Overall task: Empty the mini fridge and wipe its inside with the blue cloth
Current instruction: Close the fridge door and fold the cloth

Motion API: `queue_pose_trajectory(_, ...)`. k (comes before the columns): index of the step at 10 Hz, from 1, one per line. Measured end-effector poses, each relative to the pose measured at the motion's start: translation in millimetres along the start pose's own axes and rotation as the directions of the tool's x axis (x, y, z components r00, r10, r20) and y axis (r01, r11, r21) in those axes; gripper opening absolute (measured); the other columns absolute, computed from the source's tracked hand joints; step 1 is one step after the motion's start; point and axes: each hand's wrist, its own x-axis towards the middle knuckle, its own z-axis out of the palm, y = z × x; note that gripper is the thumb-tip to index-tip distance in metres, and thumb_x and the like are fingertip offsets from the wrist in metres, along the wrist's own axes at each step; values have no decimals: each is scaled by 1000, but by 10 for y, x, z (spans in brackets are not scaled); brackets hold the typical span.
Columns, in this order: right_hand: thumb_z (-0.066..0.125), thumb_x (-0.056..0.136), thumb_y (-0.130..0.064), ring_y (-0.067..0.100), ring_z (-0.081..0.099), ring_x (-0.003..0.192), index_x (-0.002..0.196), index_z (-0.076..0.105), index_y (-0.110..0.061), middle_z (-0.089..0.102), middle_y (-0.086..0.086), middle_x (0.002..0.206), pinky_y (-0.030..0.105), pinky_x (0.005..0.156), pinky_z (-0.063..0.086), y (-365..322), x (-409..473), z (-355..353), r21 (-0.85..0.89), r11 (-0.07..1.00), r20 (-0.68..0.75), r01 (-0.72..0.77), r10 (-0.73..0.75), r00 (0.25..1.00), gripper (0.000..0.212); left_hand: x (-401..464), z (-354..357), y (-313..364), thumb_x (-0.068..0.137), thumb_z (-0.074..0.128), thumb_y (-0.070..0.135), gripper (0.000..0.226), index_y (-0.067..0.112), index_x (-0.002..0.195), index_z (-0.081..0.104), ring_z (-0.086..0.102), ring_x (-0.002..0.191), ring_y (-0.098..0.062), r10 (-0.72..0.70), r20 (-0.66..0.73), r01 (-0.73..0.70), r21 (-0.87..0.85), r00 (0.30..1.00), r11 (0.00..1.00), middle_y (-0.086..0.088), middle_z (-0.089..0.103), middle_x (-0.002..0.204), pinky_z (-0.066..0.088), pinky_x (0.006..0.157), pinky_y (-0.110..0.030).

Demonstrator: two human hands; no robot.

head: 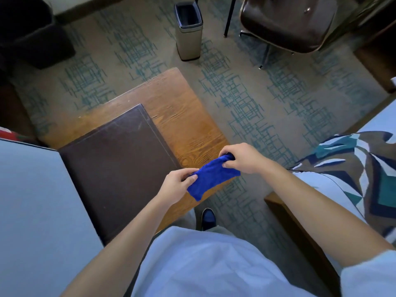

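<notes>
The blue cloth (211,178) is stretched between both hands above the near right corner of a wooden table (180,116). My left hand (175,186) pinches its lower left end. My right hand (240,158) is closed around its upper right end, which is bunched up. No mini fridge can be seen in the head view.
A dark brown mat (115,159) covers the table's near part. A metal waste bin (188,31) stands on the patterned carpet beyond it, with a brown chair (287,24) at the back right. A bed with a patterned cover (353,168) lies to the right, a pale blue surface (36,211) to the left.
</notes>
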Motion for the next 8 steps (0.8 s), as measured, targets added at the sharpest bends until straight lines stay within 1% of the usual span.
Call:
queue_pose_trajectory(1,69,93,-34,21,66,109,116,69,-35,74,-6,112,37,92,54,32,139,94,-15,999,-6,-39,38,999,23,157,-55,-84,103,62,20,27,26,127,73,72,105,-5,-12,22,10,89,1000,996,12,77,112,62,92,-40)
queue_pose_trajectory(2,64,97,-34,24,66,113,120,67,-35,74,-5,119,37,92,53,23,233,147,-62,997,-28,-55,53,998,23,264,-149,-130,103,62,19,29,25,130,72,72,105,-10,-23,18,20,153,1000,988,8,76,115,62,91,-40)
queue_pose_trajectory(3,62,98,-32,24,65,116,121,66,-36,73,-7,122,39,95,53,-18,343,142,-73,995,-67,-65,60,996,24,383,-219,-122,102,62,16,30,23,130,72,70,111,-13,-1,-4,2,218,1000,976,5,76,120,59,96,-39)
queue_pose_trajectory(4,61,98,-28,22,63,121,125,66,-35,71,-8,127,39,99,51,-87,437,152,-74,994,-94,-82,75,993,28,445,-265,-101,102,62,17,32,23,131,71,67,116,-12,-5,-18,10,286,1000,958,5,75,124,55,102,-35)
queue_pose_trajectory(5,59,100,-27,20,61,124,128,66,-34,70,-9,130,37,97,49,-134,522,180,-79,992,-116,-98,88,989,30,493,-296,-102,103,59,18,31,25,130,70,68,114,-15,-37,-66,57,348,997,936,5,75,122,57,99,-37)
queue_pose_trajectory(6,61,99,-29,21,62,122,128,65,-35,70,-8,129,34,94,48,-184,574,174,-52,990,-116,-133,126,985,30,486,-316,-78,103,57,20,29,27,128,69,70,108,-17,-55,-90,86,395,994,915,6,75,118,60,92,-38)
queue_pose_trajectory(7,63,97,-30,22,63,121,127,64,-36,70,-6,127,39,98,53,-161,610,159,-10,987,-118,-158,156,981,31,466,-319,-76,103,56,21,26,28,124,69,71,103,-18,-55,-125,104,430,991,897,7,75,114,60,88,-38)
queue_pose_trajectory(8,67,94,-26,21,59,127,134,60,-34,63,-5,136,40,102,51,-175,618,118,-18,991,-168,-134,129,977,41,448,-371,-28,101,58,23,25,28,123,70,71,100,-17,-61,-211,142,394,976,908,7,75,109,57,83,-32)
